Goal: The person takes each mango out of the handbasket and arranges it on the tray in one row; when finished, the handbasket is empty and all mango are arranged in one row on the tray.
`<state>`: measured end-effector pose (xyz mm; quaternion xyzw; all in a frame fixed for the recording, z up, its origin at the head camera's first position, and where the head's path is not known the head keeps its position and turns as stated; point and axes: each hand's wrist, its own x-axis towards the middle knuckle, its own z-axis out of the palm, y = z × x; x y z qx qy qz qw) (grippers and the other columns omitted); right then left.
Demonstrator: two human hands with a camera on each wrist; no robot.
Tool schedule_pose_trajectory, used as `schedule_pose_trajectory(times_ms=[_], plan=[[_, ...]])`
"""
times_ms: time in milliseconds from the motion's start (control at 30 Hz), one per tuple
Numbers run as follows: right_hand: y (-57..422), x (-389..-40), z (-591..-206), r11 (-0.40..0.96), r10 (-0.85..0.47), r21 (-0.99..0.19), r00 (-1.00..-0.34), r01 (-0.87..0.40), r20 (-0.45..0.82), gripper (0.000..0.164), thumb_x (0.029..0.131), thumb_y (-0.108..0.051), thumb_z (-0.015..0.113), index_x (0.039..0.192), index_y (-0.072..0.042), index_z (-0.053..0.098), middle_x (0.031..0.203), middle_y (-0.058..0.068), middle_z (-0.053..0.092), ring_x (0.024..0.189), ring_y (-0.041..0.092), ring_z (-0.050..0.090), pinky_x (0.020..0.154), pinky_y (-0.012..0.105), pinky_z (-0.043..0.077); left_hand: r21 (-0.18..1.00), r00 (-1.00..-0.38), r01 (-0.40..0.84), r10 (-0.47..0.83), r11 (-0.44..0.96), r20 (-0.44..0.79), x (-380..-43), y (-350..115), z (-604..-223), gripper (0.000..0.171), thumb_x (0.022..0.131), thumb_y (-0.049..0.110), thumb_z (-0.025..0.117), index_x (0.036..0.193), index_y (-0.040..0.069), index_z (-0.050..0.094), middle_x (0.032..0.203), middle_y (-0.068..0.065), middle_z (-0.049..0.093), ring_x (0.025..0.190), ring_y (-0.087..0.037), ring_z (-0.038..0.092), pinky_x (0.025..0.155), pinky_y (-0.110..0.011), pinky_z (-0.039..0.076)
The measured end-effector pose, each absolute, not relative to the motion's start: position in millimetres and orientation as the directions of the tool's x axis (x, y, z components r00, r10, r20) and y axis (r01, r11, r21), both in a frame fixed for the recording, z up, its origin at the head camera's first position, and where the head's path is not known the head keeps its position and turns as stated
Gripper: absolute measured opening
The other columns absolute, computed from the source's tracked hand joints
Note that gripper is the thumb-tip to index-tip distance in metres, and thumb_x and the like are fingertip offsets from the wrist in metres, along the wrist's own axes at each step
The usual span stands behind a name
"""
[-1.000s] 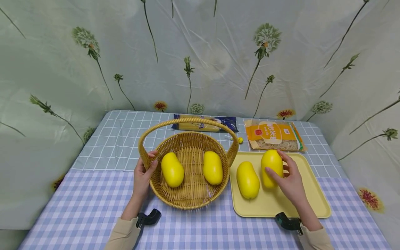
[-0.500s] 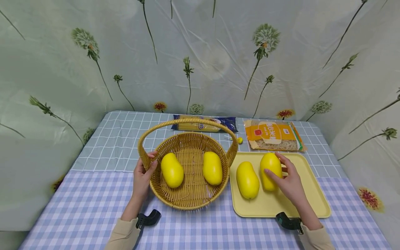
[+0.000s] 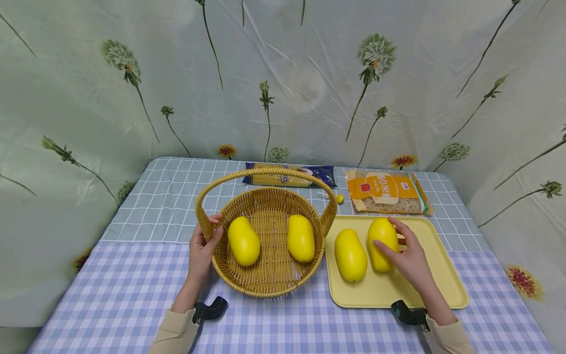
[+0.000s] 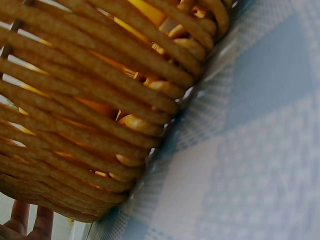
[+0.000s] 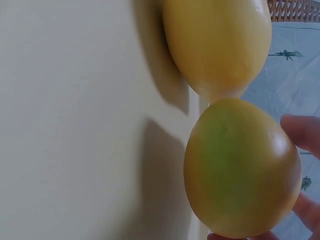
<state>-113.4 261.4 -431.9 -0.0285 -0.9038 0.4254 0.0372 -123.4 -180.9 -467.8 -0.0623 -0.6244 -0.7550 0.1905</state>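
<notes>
A wicker basket [image 3: 273,275] with a tall arched handle stands mid-table and bears two yellow mangoes, one on its left side [image 3: 244,241] and one on its right [image 3: 301,238]. My left hand [image 3: 202,253] holds the basket's left rim at the foot of the handle. In the left wrist view the woven wall [image 4: 75,110] nearly hides that hand, leaving fingertips [image 4: 42,222] showing below. Over the pale yellow tray [image 3: 362,297], my right hand [image 3: 412,260] grips a mango [image 3: 382,241] between thumb and fingers. Another mango [image 3: 351,255] lies just left of it on the tray.
Behind the basket lies a blue pack of pasta [image 3: 283,176]. An orange bag of dry food [image 3: 389,192] sits behind the tray, with a small yellow item [image 3: 339,198] to its left. A flowered curtain [image 3: 309,98] closes off the table's back.
The mango in my right hand has come down slightly toward the tray, shifting a little left and nearer. My left hand and the basket stay in place.
</notes>
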Motion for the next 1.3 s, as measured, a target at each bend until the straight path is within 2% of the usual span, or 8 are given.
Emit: schedule_pose_trajectory(times_ms=[267, 433, 967, 1200, 1300], plan=[[261.1, -113.8, -431.9, 0.65, 0.068, -0.759, -0.998, 0.033, 0.014, 0.074, 0.089, -0.036, 0.067, 0.145, -0.004, 0.031, 0.135, 0.028, 0.036, 0.105, 0.042, 0.044, 0.079, 0.047, 0.044, 0.918, -0.918, 0.37, -0.207, -0.146, 0.337, -123.2, -181.2, -467.6, 0.015, 0.094, -0.004, 0.053, 0.109, -0.007, 0.05, 0.123, -0.018, 0.055, 0.122, -0.022, 0.046, 0.103, -0.026, 0.034], [261.8, -114.3, -432.5, 0.648, 0.063, -0.76, -0.998, 0.038, 0.003, 0.074, 0.088, -0.036, 0.068, 0.145, -0.004, 0.031, 0.136, 0.028, 0.037, 0.106, 0.042, 0.044, 0.081, 0.049, 0.043, 0.921, -0.921, 0.362, -0.205, -0.144, 0.33, -123.0, -181.0, -467.2, 0.019, 0.094, -0.003, 0.054, 0.11, -0.01, 0.046, 0.124, -0.019, 0.054, 0.123, -0.022, 0.046, 0.103, -0.027, 0.034], [262.1, -114.6, -432.1, 0.655, 0.019, -0.752, -0.997, 0.072, -0.079, 0.076, 0.088, -0.038, 0.067, 0.145, -0.005, 0.031, 0.137, 0.028, 0.035, 0.109, 0.045, 0.043, 0.085, 0.054, 0.042, 0.912, -0.915, 0.379, -0.214, -0.159, 0.342, -123.3, -180.7, -468.3, 0.018, 0.094, -0.004, 0.054, 0.109, -0.01, 0.046, 0.121, -0.01, 0.057, 0.121, -0.023, 0.046, 0.101, -0.027, 0.035], [261.9, -114.9, -431.3, 0.663, 0.01, -0.744, -0.995, 0.084, -0.103, 0.076, 0.088, -0.041, 0.066, 0.146, -0.005, 0.031, 0.137, 0.029, 0.035, 0.109, 0.045, 0.043, 0.084, 0.055, 0.043, 0.913, -0.914, 0.38, -0.21, -0.147, 0.346, -123.2, -181.1, -467.8, 0.02, 0.094, -0.002, 0.054, 0.11, -0.012, 0.045, 0.124, -0.023, 0.053, 0.121, -0.023, 0.046, 0.102, -0.027, 0.035], [262.5, -115.0, -431.5, 0.672, 0.01, -0.735, -0.994, 0.087, -0.108, 0.076, 0.088, -0.042, 0.066, 0.145, -0.005, 0.031, 0.136, 0.029, 0.036, 0.108, 0.044, 0.044, 0.083, 0.053, 0.044, 0.915, -0.915, 0.378, -0.21, -0.14, 0.346, -123.3, -181.4, -467.9, 0.021, 0.094, -0.002, 0.054, 0.11, -0.012, 0.045, 0.124, -0.023, 0.052, 0.121, -0.023, 0.046, 0.102, -0.027, 0.035]])
